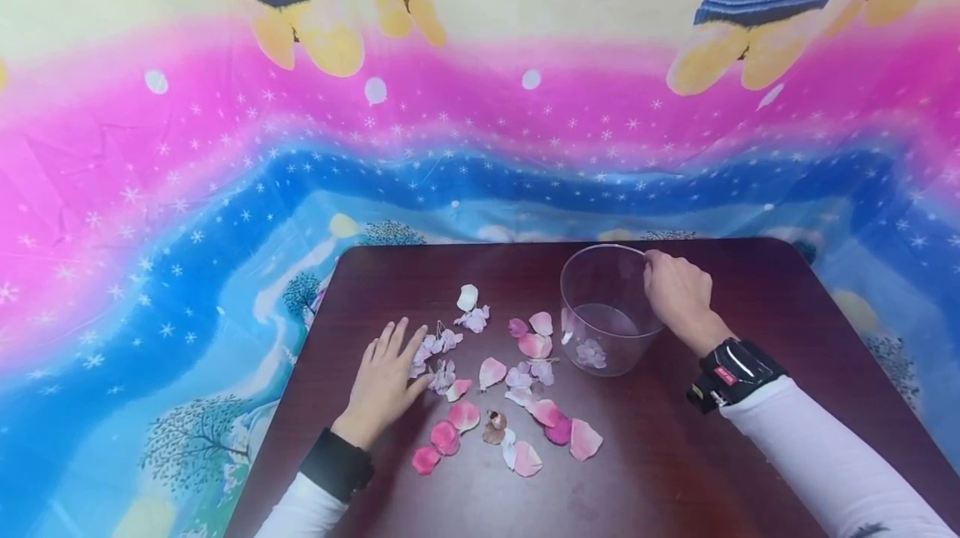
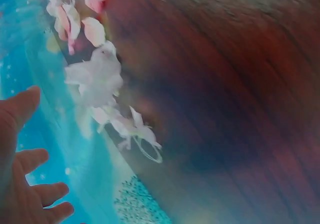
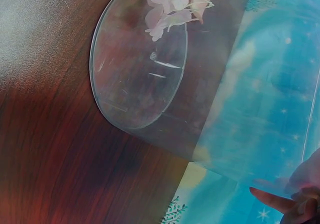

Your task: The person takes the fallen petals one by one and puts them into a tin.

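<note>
Petals lie scattered mid-tabletop by my flat, open left hand; my right hand pinches the clear bowl's rim.

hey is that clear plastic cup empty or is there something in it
Not empty: the clear plastic cup stands upright with one pale blossom on its bottom; nothing else shows inside.

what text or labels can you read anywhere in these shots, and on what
No text can be read.
Wrist band on the right arm: a small red label, too small and blurred to read.
Clear bowl, petals, table, cartoon cloth: no text or numbers, only pictures and stars.
</note>
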The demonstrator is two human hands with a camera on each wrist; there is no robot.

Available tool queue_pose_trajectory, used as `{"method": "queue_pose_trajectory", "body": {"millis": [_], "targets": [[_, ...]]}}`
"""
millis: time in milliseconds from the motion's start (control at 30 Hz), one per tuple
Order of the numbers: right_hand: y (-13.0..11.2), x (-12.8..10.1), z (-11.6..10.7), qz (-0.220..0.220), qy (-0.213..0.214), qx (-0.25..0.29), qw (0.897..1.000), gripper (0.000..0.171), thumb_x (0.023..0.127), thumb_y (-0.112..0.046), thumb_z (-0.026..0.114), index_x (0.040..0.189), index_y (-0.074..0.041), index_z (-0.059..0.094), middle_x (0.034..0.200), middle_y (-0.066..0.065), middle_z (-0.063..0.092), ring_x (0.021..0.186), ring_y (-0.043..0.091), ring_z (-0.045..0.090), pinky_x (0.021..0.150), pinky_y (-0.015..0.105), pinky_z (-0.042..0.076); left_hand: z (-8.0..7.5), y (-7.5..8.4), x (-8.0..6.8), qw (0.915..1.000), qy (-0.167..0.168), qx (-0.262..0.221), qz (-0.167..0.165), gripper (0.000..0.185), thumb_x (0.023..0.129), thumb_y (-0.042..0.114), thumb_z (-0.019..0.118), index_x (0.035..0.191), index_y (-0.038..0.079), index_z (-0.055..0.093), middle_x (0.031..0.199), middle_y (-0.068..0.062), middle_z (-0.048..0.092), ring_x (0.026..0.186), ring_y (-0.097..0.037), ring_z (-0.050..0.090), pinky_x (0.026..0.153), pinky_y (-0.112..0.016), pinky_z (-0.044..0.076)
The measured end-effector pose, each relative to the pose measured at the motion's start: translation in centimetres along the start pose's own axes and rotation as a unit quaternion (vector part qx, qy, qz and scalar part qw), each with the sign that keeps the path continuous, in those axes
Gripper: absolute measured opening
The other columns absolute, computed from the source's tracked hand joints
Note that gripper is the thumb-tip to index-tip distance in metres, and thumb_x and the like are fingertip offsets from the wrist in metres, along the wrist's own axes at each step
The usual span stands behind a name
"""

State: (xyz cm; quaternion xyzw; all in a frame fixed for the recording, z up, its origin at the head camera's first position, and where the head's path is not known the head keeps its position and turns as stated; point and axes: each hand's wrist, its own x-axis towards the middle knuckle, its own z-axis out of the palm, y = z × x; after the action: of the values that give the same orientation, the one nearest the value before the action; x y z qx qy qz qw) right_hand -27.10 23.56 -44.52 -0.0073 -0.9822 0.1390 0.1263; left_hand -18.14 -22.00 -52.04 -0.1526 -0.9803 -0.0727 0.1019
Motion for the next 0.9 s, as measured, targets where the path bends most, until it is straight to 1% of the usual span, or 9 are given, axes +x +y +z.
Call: {"method": "queue_pose_trajectory", "body": {"millis": [200, 333, 533, 633, 700, 767, 900], "targets": [[-0.1, 0.0, 0.0, -0.001, -0.001, -0.001, 1.0, 0.031, 0.1, -0.016, 0.047, 0.12, -0.004, 0.067, 0.094, 0.029, 0.071, 0.081, 0.05, 0.067, 0.056, 0.059, 0.047, 1.0, -1.5, -0.3, 0.9998, 0.007, -0.003, -0.016, 0.075, 0.084, 0.037, 0.08, 0.149, 0.014, 0.05, 0.156, -0.023, 0.044, 0.143, -0.043, 0.044, 0.11, -0.06, 0.042], [-0.2, 0.1, 0.0, -0.004, -0.001, -0.001, 1.0, 0.031, 0.1, -0.016, 0.047, 0.121, -0.004, 0.067, 0.093, 0.029, 0.071, 0.08, 0.049, 0.067, 0.055, 0.058, 0.047, 1.9, -2.1, -0.6, 0.9998, 0.007, -0.005, -0.021, 0.069, 0.083, 0.029, 0.083, 0.143, 0.011, 0.055, 0.148, -0.024, 0.052, 0.135, -0.043, 0.052, 0.105, -0.058, 0.048], [-0.1, 0.1, 0.0, -0.005, 0.0, -0.001, 1.0, 0.031, 0.1, -0.015, 0.046, 0.121, -0.004, 0.067, 0.092, 0.029, 0.071, 0.08, 0.049, 0.067, 0.054, 0.057, 0.046, 3.1, -2.6, -0.6, 0.9998, 0.01, -0.018, -0.005, 0.058, 0.081, 0.017, 0.085, 0.132, 0.003, 0.062, 0.129, -0.024, 0.065, 0.117, -0.041, 0.064, 0.093, -0.056, 0.055], [0.0, 0.2, 0.0, -0.004, -0.002, -0.002, 1.0, 0.031, 0.1, -0.015, 0.046, 0.121, -0.004, 0.067, 0.093, 0.029, 0.071, 0.081, 0.049, 0.067, 0.054, 0.057, 0.046, 3.4, -2.6, -0.3, 0.9997, 0.0, -0.024, 0.003, 0.051, 0.081, 0.012, 0.084, 0.127, 0.001, 0.064, 0.119, -0.022, 0.068, 0.106, -0.04, 0.068, 0.087, -0.053, 0.056], [0.0, 0.2, 0.1, -0.003, -0.004, -0.003, 1.0, 0.032, 0.1, -0.015, 0.046, 0.122, -0.004, 0.067, 0.094, 0.029, 0.071, 0.082, 0.049, 0.067, 0.055, 0.058, 0.047, 3.6, -2.6, -0.2, 0.9996, -0.007, -0.026, 0.009, 0.046, 0.081, 0.009, 0.082, 0.123, 0.0, 0.065, 0.113, -0.02, 0.07, 0.1, -0.038, 0.069, 0.084, -0.052, 0.057], [-0.1, 0.2, 0.1, -0.003, -0.004, -0.004, 1.0, 0.032, 0.1, -0.015, 0.046, 0.123, -0.005, 0.067, 0.095, 0.029, 0.071, 0.082, 0.05, 0.067, 0.056, 0.059, 0.047, 3.8, -2.5, -0.1, 0.9996, -0.007, -0.022, 0.014, 0.039, 0.081, 0.007, 0.082, 0.116, 0.0, 0.066, 0.105, -0.018, 0.071, 0.094, -0.037, 0.07, 0.081, -0.05, 0.057], [-0.1, 0.3, 0.2, -0.002, -0.006, -0.006, 1.0, 0.032, 0.101, -0.016, 0.046, 0.123, -0.005, 0.066, 0.095, 0.029, 0.071, 0.083, 0.049, 0.067, 0.057, 0.059, 0.048, 4.0, -2.3, -0.1, 0.9995, 0.011, 0.002, 0.028, 0.023, 0.081, 0.003, 0.08, 0.099, 0.002, 0.068, 0.09, -0.014, 0.068, 0.081, -0.035, 0.068, 0.074, -0.047, 0.057]]}}
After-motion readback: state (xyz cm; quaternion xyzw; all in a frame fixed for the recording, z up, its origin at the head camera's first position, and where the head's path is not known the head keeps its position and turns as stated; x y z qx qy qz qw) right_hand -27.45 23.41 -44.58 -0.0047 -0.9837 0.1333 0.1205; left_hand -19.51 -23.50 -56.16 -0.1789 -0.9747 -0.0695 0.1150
